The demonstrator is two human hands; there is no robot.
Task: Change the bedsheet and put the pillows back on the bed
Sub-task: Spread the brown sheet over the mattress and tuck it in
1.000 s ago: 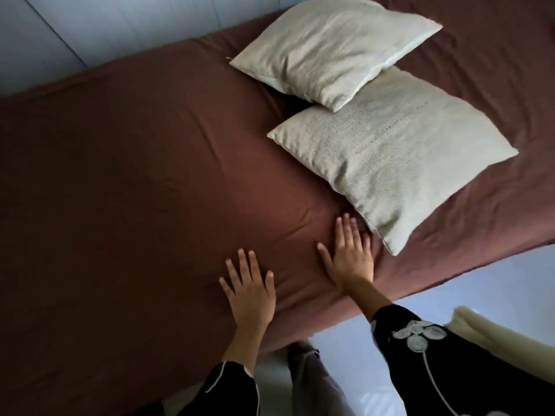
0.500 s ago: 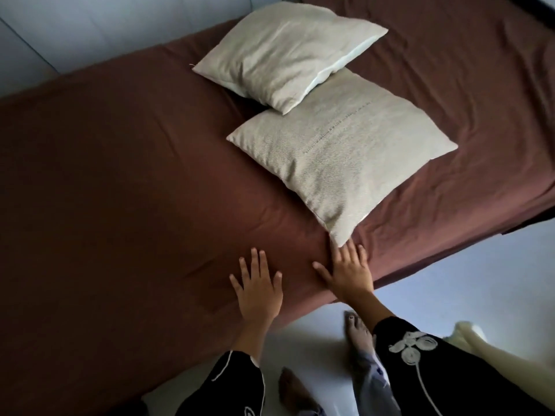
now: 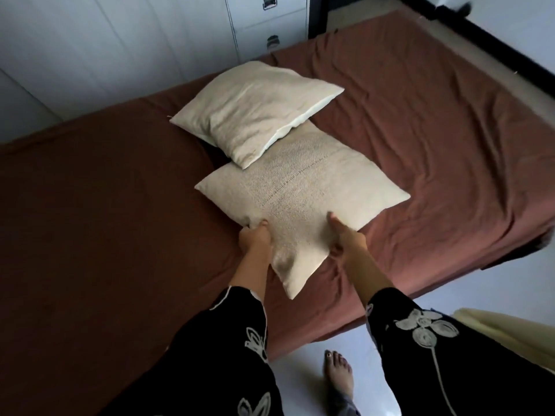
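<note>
A brown bedsheet (image 3: 90,205) covers the bed. Two beige pillows lie on it. The near pillow (image 3: 303,190) points one corner at me; my left hand (image 3: 255,238) grips its left edge and my right hand (image 3: 345,238) grips its right edge, thumbs on top and fingers tucked under. The far pillow (image 3: 255,109) rests partly on the near one's back corner. The sheet is wrinkled on the right half.
A white drawer unit (image 3: 270,22) and a white wall stand behind the bed. A dark bed frame edge (image 3: 495,46) runs along the right. A pale cloth (image 3: 510,331) lies on the white floor at right, by my bare foot (image 3: 338,373).
Both hands left the flat sheet near the bed's edge and took hold of the near pillow's lower corner. The view has shifted, showing more of the bed's right side.
</note>
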